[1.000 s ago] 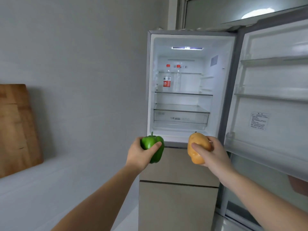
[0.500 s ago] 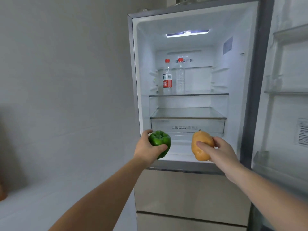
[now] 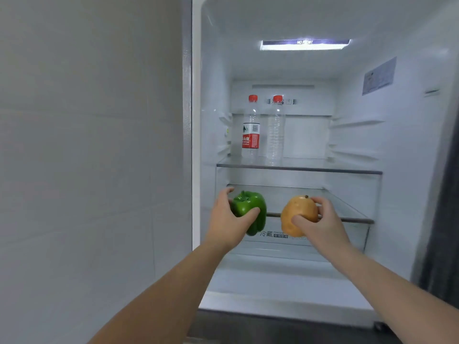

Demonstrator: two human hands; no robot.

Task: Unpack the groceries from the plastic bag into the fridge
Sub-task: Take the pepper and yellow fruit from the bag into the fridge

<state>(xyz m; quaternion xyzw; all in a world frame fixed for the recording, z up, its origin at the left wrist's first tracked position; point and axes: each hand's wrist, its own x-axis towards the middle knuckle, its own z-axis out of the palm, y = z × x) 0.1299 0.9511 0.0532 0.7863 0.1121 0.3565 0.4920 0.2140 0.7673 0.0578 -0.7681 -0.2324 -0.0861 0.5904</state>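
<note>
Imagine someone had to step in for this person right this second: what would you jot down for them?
Left hand: grips the green bell pepper, held up at the fridge opening.
Right hand: grips the yellow-brown pear-like fruit, level with the pepper.
Both are in front of the lower glass shelf, not yet set down; the clear drawer is just below it.
Inside already: two red-capped water bottles upright on the upper shelf.
Done: fridge open, two items carried to it.
Left: place both inside. The plastic bag is out of view, so what remains in it is unknown.
</note>
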